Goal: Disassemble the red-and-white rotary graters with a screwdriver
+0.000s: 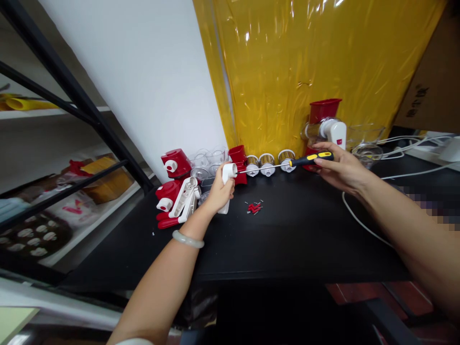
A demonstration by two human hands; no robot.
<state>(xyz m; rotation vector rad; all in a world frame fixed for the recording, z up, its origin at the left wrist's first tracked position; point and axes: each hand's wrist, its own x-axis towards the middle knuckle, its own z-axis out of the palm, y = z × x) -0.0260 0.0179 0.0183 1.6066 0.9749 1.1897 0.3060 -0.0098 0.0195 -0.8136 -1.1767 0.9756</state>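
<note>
My left hand (220, 194) is closed round a white plastic crank handle (228, 171), holding it above the black table. In my right hand (339, 167) is a long screwdriver (312, 158) with a black and yellow grip, held level by the fingers. Its thin shaft points left, and the tip meets the round end of the crank handle; whether it sits on a screw is too small to tell. Below, a small heap of red pieces and screws (254, 208) lies on the table.
Red grater bodies (176, 163) and white handles (184, 196) lie at left, beside clear plastic parts (208, 162). Several grater drums (267, 164) line the back. An assembled red and white grater (325, 110) stands behind my right hand, near a clear bowl (368, 139) and white cables (406, 143).
</note>
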